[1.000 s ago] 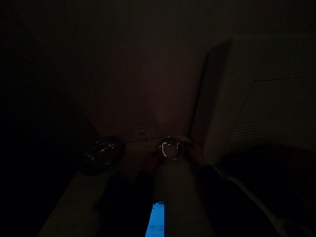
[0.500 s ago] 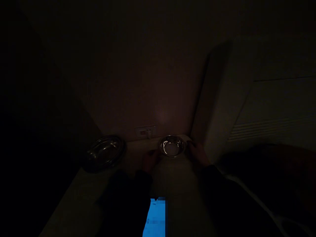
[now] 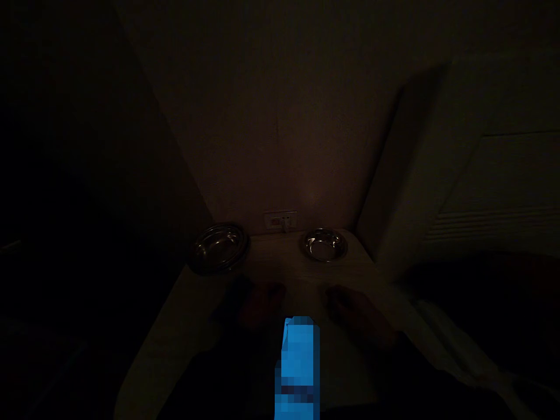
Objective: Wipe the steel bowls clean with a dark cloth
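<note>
The scene is very dark. A shiny round metal bowl [image 3: 324,245] sits on the pale tabletop [image 3: 280,256] near the wall. My left hand [image 3: 263,302] is over the table, in front of the bowl and to its left, apart from it. In front of the bowl on the right is my right hand [image 3: 353,306], not touching it; its fingers look bent, but darkness hides their detail. A lit blue screen [image 3: 300,356], partly blurred out, shows between my forearms. I can make out nothing held in either hand.
A larger shiny metal dish [image 3: 219,248], perhaps stacked, stands at the table's back left corner. A wall socket [image 3: 280,220] with a plug sits just above the back edge. A pale panelled piece [image 3: 437,175] rises at the right.
Both hands have come away from the small bowl's sides and back toward me. The bowl remains near the wall. The view has shifted, so things appear further right.
</note>
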{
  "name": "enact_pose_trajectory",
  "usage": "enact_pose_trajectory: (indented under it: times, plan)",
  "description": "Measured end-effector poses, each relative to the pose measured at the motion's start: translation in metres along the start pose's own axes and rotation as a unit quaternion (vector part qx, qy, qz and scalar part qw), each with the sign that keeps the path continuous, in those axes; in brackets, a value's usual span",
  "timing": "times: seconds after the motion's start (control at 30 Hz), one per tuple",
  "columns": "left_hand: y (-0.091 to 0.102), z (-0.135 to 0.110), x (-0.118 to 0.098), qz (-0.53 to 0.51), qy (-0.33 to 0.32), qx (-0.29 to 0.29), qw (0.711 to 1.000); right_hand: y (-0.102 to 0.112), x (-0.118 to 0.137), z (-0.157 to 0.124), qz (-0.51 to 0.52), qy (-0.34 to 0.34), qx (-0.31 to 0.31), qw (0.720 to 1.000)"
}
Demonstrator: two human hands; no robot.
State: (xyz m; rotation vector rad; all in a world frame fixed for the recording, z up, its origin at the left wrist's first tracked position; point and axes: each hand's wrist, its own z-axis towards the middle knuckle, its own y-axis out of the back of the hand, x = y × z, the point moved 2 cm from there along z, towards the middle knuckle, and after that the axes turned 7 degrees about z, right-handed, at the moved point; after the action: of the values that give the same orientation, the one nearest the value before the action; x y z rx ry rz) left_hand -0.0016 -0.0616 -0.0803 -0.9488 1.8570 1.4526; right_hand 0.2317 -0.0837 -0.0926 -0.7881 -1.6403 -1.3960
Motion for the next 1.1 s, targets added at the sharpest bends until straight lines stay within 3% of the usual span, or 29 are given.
enact_pose_trajectory:
  times: [0.13, 0.37, 0.63, 0.73, 0.83, 0.9, 1.1]
  plan:
    - [-0.003, -0.023, 0.005, 0.046, -0.027, 0.015, 0.998, -0.023, 0.008, -0.014, -0.019, 0.012, 0.037, 0.999]
    - [-0.004, -0.044, 0.007, 0.091, -0.081, 0.073, 0.99, -0.039, 0.02, -0.015, -0.038, 0.027, 0.058, 0.997]
    - [0.0, -0.059, 0.013, 0.096, -0.097, 0.051, 0.989, -0.051, 0.032, -0.01, -0.077, 0.037, 0.07, 0.994]
    - [0.011, -0.065, 0.017, 0.084, -0.092, 0.009, 0.992, -0.053, 0.036, -0.01, -0.099, 0.039, 0.072, 0.992]
    - [0.034, -0.065, 0.031, 0.133, -0.031, -0.104, 0.985, -0.059, 0.043, -0.007, -0.125, 0.044, 0.077, 0.988]
    - [0.049, -0.063, 0.046, 0.211, 0.021, -0.167, 0.963, -0.067, 0.05, -0.003, -0.142, 0.05, 0.085, 0.985]
    - [0.064, -0.059, 0.085, 0.257, 0.077, -0.148, 0.952, -0.102, 0.067, 0.022, -0.197, 0.059, 0.101, 0.973]
